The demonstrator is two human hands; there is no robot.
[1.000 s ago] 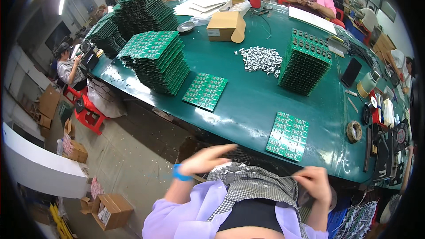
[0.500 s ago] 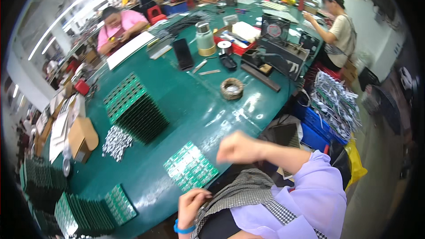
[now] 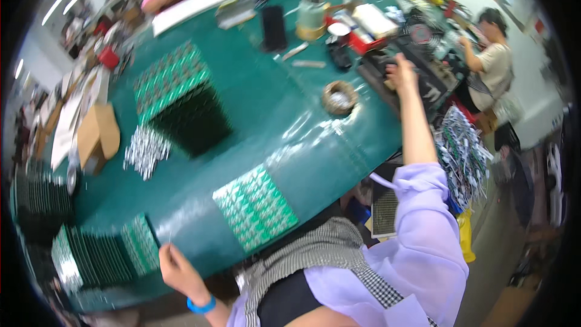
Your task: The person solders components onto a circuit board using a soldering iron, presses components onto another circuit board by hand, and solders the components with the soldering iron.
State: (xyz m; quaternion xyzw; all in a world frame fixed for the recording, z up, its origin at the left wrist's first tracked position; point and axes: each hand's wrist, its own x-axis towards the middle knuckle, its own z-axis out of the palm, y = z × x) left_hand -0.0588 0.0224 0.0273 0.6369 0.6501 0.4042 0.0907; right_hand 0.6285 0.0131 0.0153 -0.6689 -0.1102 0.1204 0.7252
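My right hand (image 3: 402,75) is stretched out over the dark soldering-station area (image 3: 433,85) at the far right of the table, its fingers apart and slightly blurred. Whether it touches anything there is unclear. At the table's near edge my left hand (image 3: 177,269), with a blue wristband, is closed in a pinch. A faint thin line rises from its fingertips, too fine to identify. Beside it stands a row of upright green circuit boards (image 3: 142,245). Between my hands, a green circuit board panel (image 3: 257,209) lies flat near the front edge.
A tall stack of circuit boards (image 3: 172,79) stands left of centre, with a pile of small silvery parts (image 3: 146,151) beside it. Farther back are a round coil (image 3: 340,98), a black phone (image 3: 273,29), a bottle (image 3: 311,15) and a red tray (image 3: 366,42). Wires (image 3: 463,157) heap at right.
My right hand has moved from above the near edge forward and right to the soldering-station area, its fingers now apart. My left hand has moved left toward the upright boards. The view has shifted downward.
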